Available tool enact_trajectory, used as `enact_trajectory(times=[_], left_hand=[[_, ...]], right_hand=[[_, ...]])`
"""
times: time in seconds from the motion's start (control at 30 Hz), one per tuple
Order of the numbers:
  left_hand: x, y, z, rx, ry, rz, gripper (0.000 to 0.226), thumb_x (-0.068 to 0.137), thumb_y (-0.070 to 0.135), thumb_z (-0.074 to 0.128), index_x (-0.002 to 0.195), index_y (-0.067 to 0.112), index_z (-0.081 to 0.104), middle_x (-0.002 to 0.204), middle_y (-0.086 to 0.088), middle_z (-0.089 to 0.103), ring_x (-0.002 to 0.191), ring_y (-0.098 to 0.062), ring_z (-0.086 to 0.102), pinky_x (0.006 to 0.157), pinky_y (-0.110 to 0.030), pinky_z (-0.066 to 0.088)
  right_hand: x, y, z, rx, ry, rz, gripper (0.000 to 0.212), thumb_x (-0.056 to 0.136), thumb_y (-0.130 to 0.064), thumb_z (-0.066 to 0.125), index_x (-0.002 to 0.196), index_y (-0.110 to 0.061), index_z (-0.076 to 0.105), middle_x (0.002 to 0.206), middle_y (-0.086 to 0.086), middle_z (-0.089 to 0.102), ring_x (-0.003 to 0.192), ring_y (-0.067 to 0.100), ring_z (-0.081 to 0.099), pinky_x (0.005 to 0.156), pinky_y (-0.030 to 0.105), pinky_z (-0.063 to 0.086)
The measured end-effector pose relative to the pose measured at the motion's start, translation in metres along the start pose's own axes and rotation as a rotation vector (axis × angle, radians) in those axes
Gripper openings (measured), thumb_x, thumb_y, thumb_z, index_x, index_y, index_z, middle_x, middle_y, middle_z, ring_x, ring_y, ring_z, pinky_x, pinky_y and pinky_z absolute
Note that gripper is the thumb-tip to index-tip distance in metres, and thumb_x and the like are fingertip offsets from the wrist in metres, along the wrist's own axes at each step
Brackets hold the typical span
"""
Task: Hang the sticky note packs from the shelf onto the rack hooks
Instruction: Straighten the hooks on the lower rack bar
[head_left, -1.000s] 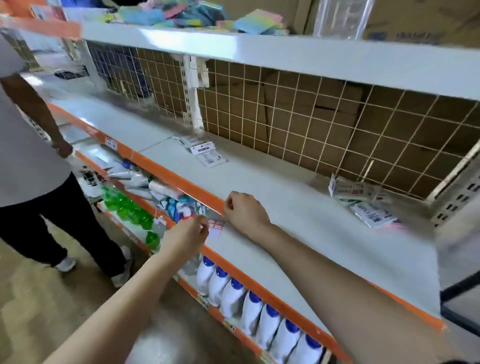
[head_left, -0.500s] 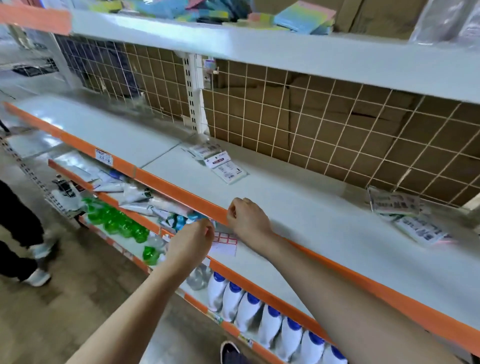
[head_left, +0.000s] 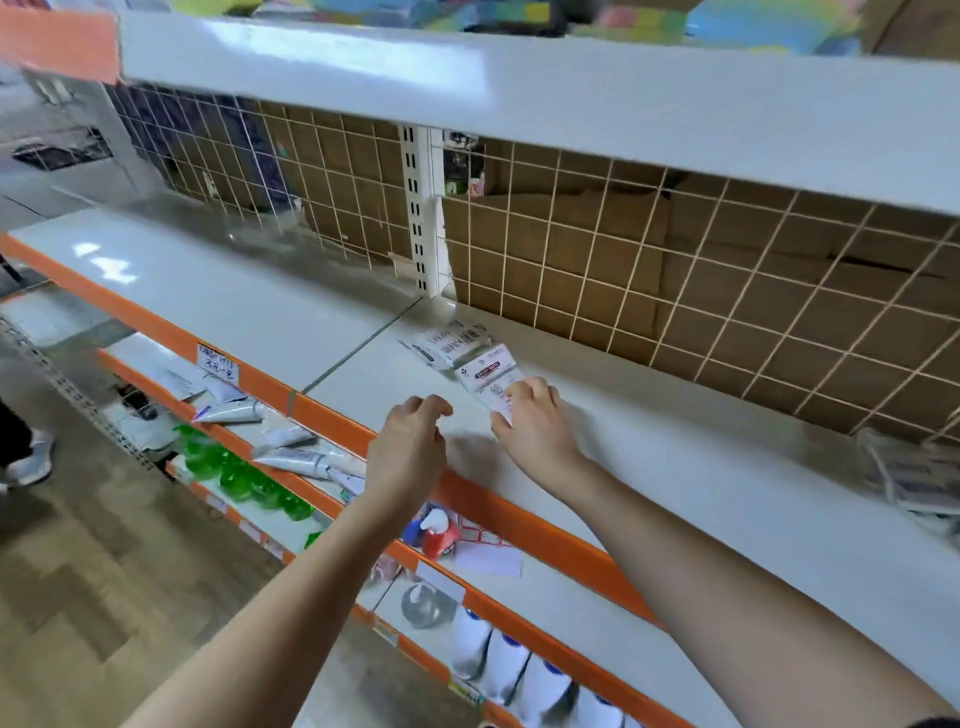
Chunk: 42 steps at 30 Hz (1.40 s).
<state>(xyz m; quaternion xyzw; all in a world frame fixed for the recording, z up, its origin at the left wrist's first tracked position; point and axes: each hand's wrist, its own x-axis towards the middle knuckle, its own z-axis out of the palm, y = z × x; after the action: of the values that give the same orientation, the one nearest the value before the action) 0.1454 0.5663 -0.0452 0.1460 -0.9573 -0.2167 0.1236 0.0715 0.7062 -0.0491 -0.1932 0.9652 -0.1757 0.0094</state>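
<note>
On the white metal shelf with an orange front edge (head_left: 649, 483), a small fanned heap of flat white sticky note packs with printed labels (head_left: 457, 351) lies near the slotted white upright (head_left: 418, 208), just in front of the cream wire grid rack (head_left: 675, 270) that backs the shelf. The right hand (head_left: 537, 421) reaches onto the shelf and its fingers curl on the nearest pack of the heap, thumb at the pack's lower edge; the grip looks like a pinch, though blur softens the fingertips. The left hand (head_left: 410, 447) hovers beside it above the shelf's front edge, fingers loosely curled and holding nothing. A second pile of labelled packs (head_left: 909, 473) lies well apart at the far right of the same shelf. More colourful packs (head_left: 649, 21) sit on the upper white shelf (head_left: 519, 98). Below, a lower shelf carries white tubes (head_left: 228, 413), green bottles (head_left: 244, 483) and white bottles with blue caps (head_left: 519, 670).
</note>
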Motion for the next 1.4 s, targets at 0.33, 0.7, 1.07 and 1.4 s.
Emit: enact_trajectory(times=[0.33, 0.7, 1.07, 1.4], left_hand=[[0.082, -0.041, -0.004, 0.115, 0.015, 0.277, 0.058, 0.075, -0.010, 0.044, 0.127, 0.016, 0.051, 0.130, -0.008, 0.050, 0.122, -0.030, 0.038, 0.094, -0.035, 0.033], [0.134, -0.093, 0.003, 0.239, -0.101, 0.399, 0.041, 0.091, 0.022, 0.052, 0.132, 0.022, 0.047, 0.129, -0.005, 0.050, 0.123, -0.028, 0.039, 0.100, -0.036, 0.030], [0.138, -0.094, 0.003, -0.127, 0.115, 0.735, 0.009, 0.079, -0.004, 0.069, 0.085, 0.003, 0.068, 0.088, -0.014, 0.069, 0.089, -0.034, 0.066, 0.089, -0.048, 0.051], [0.138, -0.097, -0.003, -0.254, 0.044, 0.675, 0.007, 0.083, 0.000, 0.067, 0.088, 0.003, 0.065, 0.079, -0.015, 0.068, 0.068, -0.032, 0.062, 0.056, -0.039, 0.054]], right_hand=[[0.042, -0.022, 0.029, -0.183, 0.074, 0.216, 0.066, 0.087, -0.062, 0.045, 0.129, -0.010, 0.046, 0.129, 0.011, 0.049, 0.120, 0.033, 0.043, 0.095, 0.044, 0.036], [0.034, -0.064, 0.048, -0.458, 0.149, 0.379, 0.044, 0.088, -0.040, 0.054, 0.117, -0.007, 0.059, 0.111, 0.017, 0.060, 0.103, 0.038, 0.056, 0.089, 0.052, 0.047], [0.017, -0.075, 0.052, -0.407, 0.531, 0.326, 0.029, 0.052, -0.004, 0.081, 0.078, -0.017, 0.074, 0.078, 0.005, 0.065, 0.074, 0.029, 0.065, 0.068, 0.042, 0.055], [0.022, -0.061, 0.059, -0.311, 0.237, 0.476, 0.062, 0.088, -0.057, 0.052, 0.133, -0.015, 0.053, 0.144, 0.008, 0.047, 0.134, 0.027, 0.040, 0.111, 0.042, 0.027]])
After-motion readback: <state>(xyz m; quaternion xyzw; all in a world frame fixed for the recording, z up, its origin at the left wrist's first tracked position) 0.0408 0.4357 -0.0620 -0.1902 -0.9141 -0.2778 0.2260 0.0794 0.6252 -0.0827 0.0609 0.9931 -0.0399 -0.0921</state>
